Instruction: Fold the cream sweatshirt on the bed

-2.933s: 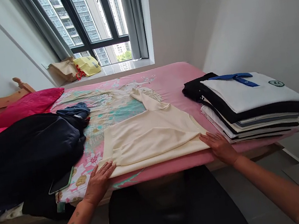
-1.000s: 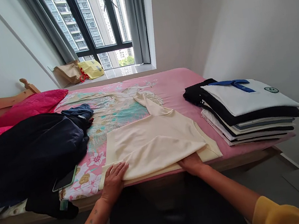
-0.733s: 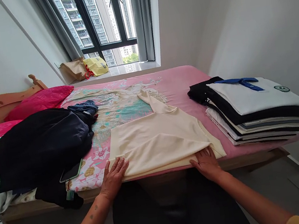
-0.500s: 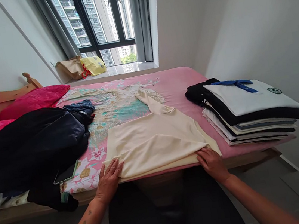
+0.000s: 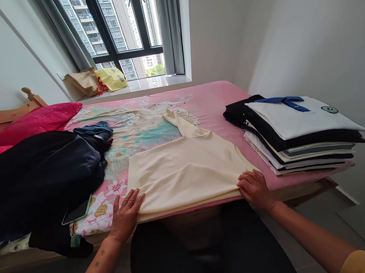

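A cream long-sleeved shirt [image 5: 180, 169] lies folded along the near edge of the bed, one sleeve [image 5: 182, 122] stretching away toward the window. My left hand [image 5: 127, 212] rests with fingers spread on the shirt's lower left corner, holding nothing. At the opposite end, my right hand [image 5: 253, 188] has its fingers curled over the shirt's near right corner; the thumb is hidden. Soft wrinkles run across the front part of the cloth between both hands.
A stack of folded clothes [image 5: 307, 135] with a white blue-collared shirt on top stands at the right. Dark clothes [image 5: 40, 177] are heaped at the left, beside a phone [image 5: 78, 210]. Red pillows [image 5: 38, 122] and bags [image 5: 109, 79] are farther back.
My left hand has shifted slightly outward and lies flatter at the shirt's corner. My right hand has curled more over the right corner, and the near fold looks smoother and straighter.
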Motion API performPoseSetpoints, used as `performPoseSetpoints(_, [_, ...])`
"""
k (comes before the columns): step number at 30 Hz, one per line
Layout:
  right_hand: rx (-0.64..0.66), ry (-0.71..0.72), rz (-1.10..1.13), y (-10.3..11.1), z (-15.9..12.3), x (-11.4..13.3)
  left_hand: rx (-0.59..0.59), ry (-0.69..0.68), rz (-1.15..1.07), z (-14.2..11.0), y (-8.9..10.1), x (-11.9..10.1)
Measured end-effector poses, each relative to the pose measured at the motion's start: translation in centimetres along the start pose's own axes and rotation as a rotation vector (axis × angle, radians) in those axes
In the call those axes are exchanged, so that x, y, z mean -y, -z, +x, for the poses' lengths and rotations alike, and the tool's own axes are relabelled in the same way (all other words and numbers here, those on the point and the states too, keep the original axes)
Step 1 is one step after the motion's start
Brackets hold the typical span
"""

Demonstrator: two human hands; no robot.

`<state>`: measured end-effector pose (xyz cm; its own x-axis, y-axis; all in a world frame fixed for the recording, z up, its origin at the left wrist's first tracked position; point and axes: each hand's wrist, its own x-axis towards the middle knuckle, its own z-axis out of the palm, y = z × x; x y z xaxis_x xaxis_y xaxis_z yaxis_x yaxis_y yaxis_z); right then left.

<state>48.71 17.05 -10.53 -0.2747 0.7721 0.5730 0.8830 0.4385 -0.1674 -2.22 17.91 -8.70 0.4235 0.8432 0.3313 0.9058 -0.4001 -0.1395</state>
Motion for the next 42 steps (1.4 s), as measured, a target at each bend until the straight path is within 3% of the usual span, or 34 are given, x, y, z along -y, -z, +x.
performPoseSetpoints(6, [0.003, -0.001, 0.042, -0.4, -1.4, 0.5, 0.052, 0.087, 0.041, -0.1, 0.6, -0.2])
performPoseSetpoints(14, [0.045, -0.007, 0.103, 0.5, -1.4, 0.9, 0.313, 0.309, 0.012, 0.4, 3.5, -1.1])
performPoseSetpoints(17, [0.027, 0.008, 0.107, 1.2, -0.2, 1.8, 0.241, 0.29, -0.013, 0.8, 5.0, -1.7])
performPoseSetpoints(20, [0.0, 0.041, 0.163, 1.1, 2.6, 4.6, 0.153, 0.157, -0.132, 2.2, 5.5, -3.3])
performPoseSetpoints(23, [0.036, 0.099, 0.219, -0.3, 6.0, 8.5, 0.156, 0.041, -0.209, 4.0, 4.5, -5.5])
performPoseSetpoints(26, [0.193, 0.158, 0.167, -3.1, 8.1, 11.2, 0.203, 0.038, -0.183, 5.2, 2.6, -7.4])
performPoseSetpoints(30, [0.454, 0.107, 0.047, -7.1, 7.8, 10.6, 0.263, 0.208, -0.096, 4.6, 0.2, -8.3])
performPoseSetpoints(33, [0.542, 0.03, 0.022, -8.1, 7.5, 9.6, 0.292, 0.251, -0.08, 3.7, -0.7, -8.2])
performPoseSetpoints(35, [0.574, -0.008, 0.055, -6.5, 8.0, 10.4, 0.3, 0.264, -0.088, 3.5, -0.9, -8.1])
performPoseSetpoints(37, [0.552, 0.0, 0.15, -2.8, 9.0, 12.7, 0.313, 0.283, -0.114, 3.7, -0.8, -8.1])
performPoseSetpoints(38, [0.495, 0.054, 0.232, -0.2, 9.5, 14.2, 0.322, 0.291, -0.134, 3.8, -0.7, -8.2])
performPoseSetpoints(42, [0.24, 0.5, 0.591, 10.9, 9.8, 20.0, 0.266, 0.344, -0.225, 3.5, 0.5, -9.5])
